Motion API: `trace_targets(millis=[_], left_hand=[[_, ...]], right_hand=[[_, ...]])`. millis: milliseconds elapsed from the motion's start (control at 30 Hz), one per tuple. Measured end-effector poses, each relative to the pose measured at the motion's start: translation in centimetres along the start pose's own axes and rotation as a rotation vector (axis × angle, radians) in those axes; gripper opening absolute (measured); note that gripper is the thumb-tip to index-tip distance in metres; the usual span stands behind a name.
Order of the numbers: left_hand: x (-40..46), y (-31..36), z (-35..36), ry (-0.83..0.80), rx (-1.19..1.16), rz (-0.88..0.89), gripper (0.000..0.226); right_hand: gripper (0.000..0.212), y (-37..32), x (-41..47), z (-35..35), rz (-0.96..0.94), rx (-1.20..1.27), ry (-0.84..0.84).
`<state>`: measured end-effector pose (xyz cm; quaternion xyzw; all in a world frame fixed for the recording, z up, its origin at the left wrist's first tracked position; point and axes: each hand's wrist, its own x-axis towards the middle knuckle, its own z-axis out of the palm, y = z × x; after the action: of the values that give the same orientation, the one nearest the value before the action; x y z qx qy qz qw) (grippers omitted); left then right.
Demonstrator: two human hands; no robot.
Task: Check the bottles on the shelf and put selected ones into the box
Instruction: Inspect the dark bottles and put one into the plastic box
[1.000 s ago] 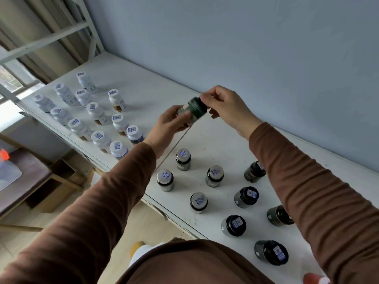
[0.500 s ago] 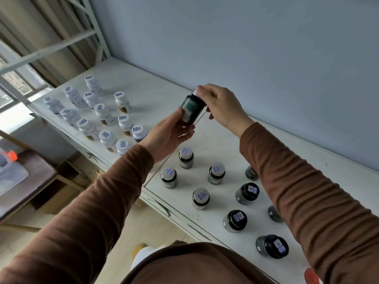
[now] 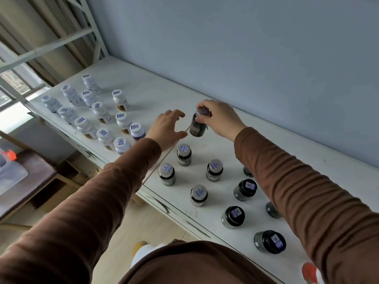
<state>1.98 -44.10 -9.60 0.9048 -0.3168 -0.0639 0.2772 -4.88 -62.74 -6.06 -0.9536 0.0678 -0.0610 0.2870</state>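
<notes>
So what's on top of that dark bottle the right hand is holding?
The right hand grips the dark bottle by its cap, a pale lid partly visible under the fingers. Most of the cap is covered, so whether it carries a barcode sticker like the neighbouring bottles cannot be seen.

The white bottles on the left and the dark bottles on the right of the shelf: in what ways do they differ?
The white bottles have pale bodies and white caps; the dark bottles have dark bodies with grey or black caps. The white ones look taller and slimmer, the dark ones squatter. All white bottles stand untouched, while the right hand grips one dark bottle by its cap. Both kinds carry a blue-printed sticker on top.
</notes>
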Motion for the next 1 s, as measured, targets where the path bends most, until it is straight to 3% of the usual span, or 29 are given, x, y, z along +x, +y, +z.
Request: trace_targets(millis=[200, 600, 767, 1000], left_hand=[[0.3, -0.3, 0.2, -0.064, 0.239, -0.011, 0.050], [-1.8, 0.1, -0.2, -0.051, 0.231, -0.007, 0.043], [-6.0, 1.9, -2.0, 0.040, 0.249, 0.062, 0.043], [-14.7, 2.6, 0.5, 0.028, 0.240, 0.090, 0.048]], right_hand=[[0.036, 2.5, 0.8, 3.9, 0.079, -0.129, -0.141], [0.053, 3.2, 0.8, 4.8, 0.077, -0.196, -0.231], [0.038, 0.2, -4.0, 0.8, -0.070, -0.123, -0.054], [0.036, -1.0, -13.6, 2.8, -0.148, -0.050, -0.214]])
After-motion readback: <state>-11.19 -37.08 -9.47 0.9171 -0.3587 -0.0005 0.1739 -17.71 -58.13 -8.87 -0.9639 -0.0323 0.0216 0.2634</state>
